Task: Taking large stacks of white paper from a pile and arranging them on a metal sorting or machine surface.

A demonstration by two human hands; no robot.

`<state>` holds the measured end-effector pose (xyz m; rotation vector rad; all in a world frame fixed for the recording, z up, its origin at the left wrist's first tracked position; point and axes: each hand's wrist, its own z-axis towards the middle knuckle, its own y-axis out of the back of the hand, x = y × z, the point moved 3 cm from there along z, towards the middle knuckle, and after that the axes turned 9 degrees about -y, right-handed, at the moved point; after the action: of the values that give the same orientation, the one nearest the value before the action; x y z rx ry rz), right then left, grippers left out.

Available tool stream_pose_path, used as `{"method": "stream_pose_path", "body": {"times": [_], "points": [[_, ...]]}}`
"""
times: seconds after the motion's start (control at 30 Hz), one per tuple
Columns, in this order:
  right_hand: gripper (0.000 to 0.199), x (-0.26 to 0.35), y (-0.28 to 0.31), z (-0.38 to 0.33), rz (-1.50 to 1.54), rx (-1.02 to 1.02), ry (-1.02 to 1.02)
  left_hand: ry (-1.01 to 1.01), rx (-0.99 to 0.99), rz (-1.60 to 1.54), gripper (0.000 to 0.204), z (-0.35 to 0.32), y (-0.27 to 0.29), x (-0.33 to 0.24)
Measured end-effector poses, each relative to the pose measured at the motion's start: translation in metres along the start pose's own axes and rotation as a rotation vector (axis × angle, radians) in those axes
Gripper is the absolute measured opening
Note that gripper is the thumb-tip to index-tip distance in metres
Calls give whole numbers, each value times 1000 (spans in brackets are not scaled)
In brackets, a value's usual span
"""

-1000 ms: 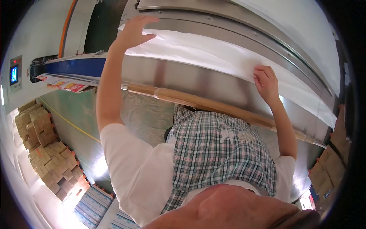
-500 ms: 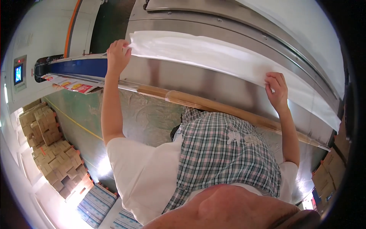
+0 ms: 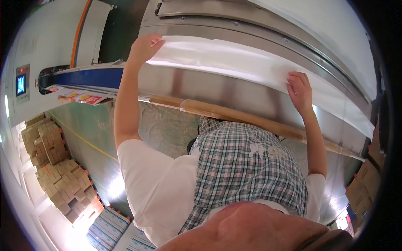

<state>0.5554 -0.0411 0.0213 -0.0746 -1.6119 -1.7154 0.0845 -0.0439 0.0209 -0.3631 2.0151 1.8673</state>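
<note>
- The left hand [image 3: 143, 47] reached up on a nearly straight bare arm, fingers curled over the left end of a white sheet [image 3: 234, 62], pinching its edge.
- The right hand [image 3: 300, 90] was raised on a straight forearm, fingers bent and pressed on the sheet's lower edge further right; whether it gripped or only pressed the sheet could not be told.
- The white sheet looked thin, soft and slightly creased, stretched in a long band between both hands across a brushed steel machine panel [image 3: 234, 90].
- Above the sheet ran curved grey metal rails [image 3: 251, 31] with small bolts.
- Below it, a long brown cardboard-coloured tube [image 3: 234, 115], smooth and wrapped in glossy film, lay along the machine's front.
- A blue conveyor belt [image 3: 90, 77] extended left, near stacked brown cartons [image 3: 50, 167] on the floor.
- The person wore a white short-sleeved shirt under a checked apron [image 3: 247, 171].
</note>
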Motion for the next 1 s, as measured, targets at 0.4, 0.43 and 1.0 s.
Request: {"method": "stream_pose_path", "body": {"times": [0.4,0.43,1.0], "points": [[32,-18,7,-21,-232,-41,-35,-146,-57,89,31,49,-117,-118],[33,-26,10,-25,-272,-18,-74,-177,-57,116,31,47,-120,-117],[30,-256,158,-96,-645,7,-315,128,-229,365,42,-35,-109,-49]]}}
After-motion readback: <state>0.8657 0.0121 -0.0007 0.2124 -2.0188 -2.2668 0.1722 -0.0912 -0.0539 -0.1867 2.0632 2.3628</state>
